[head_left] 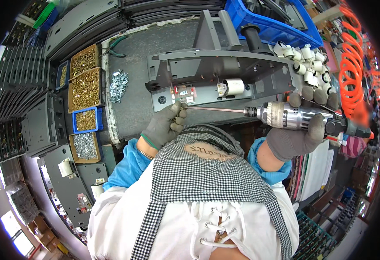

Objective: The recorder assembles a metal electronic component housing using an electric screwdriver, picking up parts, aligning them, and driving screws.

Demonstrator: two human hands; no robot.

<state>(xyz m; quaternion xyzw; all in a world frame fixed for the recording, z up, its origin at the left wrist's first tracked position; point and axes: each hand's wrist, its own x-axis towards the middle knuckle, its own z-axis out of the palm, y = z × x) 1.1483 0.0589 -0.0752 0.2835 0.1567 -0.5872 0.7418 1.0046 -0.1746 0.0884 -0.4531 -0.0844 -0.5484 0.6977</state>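
My right hand (302,134), in a grey glove, is wrapped round a silver and black air screwdriver (292,117). Its long thin bit (216,108) points left across the front of a dark grey metal housing (263,89). My left hand (166,124), also gloved, is closed in a pinch at the bit's tip; whatever small thing is between the fingertips is hidden. Inside the housing sit a white cylindrical part (234,86) and a small clear and red component (184,93). The housing lies open toward me on the grey bench mat (144,52).
Silver screws (119,86) lie left of the housing, beside trays of brass fasteners (84,90) and washers (85,145). Green-handled pliers (117,47) lie behind. White cylinders (309,65) and a blue crate (274,28) are at back right, near an orange coiled hose (350,65).
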